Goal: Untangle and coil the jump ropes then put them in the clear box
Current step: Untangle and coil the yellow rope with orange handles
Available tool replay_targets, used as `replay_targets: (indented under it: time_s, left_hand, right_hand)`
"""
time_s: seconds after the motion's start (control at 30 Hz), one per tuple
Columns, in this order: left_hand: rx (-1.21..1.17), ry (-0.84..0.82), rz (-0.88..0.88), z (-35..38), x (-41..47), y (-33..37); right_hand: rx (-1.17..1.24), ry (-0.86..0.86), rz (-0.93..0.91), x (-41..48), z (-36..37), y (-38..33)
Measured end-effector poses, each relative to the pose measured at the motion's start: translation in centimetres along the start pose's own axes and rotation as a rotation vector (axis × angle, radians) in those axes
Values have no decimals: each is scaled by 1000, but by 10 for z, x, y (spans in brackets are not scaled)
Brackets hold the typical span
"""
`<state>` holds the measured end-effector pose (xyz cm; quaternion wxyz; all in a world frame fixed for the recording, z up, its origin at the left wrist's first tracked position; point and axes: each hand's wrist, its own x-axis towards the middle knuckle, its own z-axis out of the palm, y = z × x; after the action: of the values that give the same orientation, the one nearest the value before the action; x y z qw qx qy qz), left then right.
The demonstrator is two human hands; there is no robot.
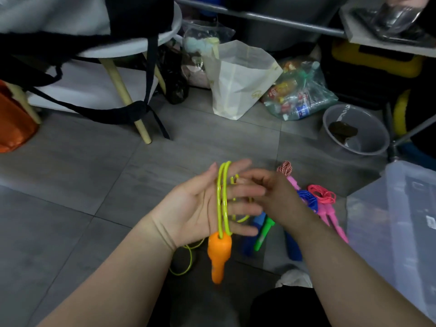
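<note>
The left hand lies palm-up, fingers straight and spread, with two strands of one yellow-green rope looped over them and one orange handle hanging below the palm. The right hand curls at the left fingertips; whether it pinches the rope I cannot tell. Past its knuckles lie three more: red-and-white rope, blue rope, pink rope. One clear box stands rightmost

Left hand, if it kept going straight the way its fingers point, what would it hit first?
Probably the right hand, pinching the yellow rope just past the fingertips of the left hand; depth is unclear.
</note>
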<state>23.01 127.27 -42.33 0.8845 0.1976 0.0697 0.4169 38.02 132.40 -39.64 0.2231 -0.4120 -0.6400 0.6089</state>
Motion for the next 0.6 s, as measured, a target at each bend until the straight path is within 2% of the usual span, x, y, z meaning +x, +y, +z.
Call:
replay_targets:
  time_s: [0.07, 0.13, 0.23, 0.33, 0.4, 0.5, 0.6]
  left_hand:
    - [-16, 75, 102, 3, 2, 0]
    - [-6, 226, 256, 9, 1, 3]
    - [55, 506, 481, 17, -8, 12]
    - [195, 779, 556, 13, -22, 23]
    - [323, 884, 497, 9, -30, 27]
    - [434, 980, 320, 3, -35, 20]
    - [520, 987, -38, -3, -41, 8]
  right_hand:
    - [-173, -94, 53, 1, 8, -2]
    - [-392, -180, 66, 3, 18, -2]
    - [-381, -266, 62, 3, 34, 2]
    - [-538, -375, 46, 1, 47, 9]
    - [-660, -414, -4, -1, 53, 10]
    - [-805, -434, -135, -5, 61, 0]
    - [-811, -447, -187, -2, 66, -9]
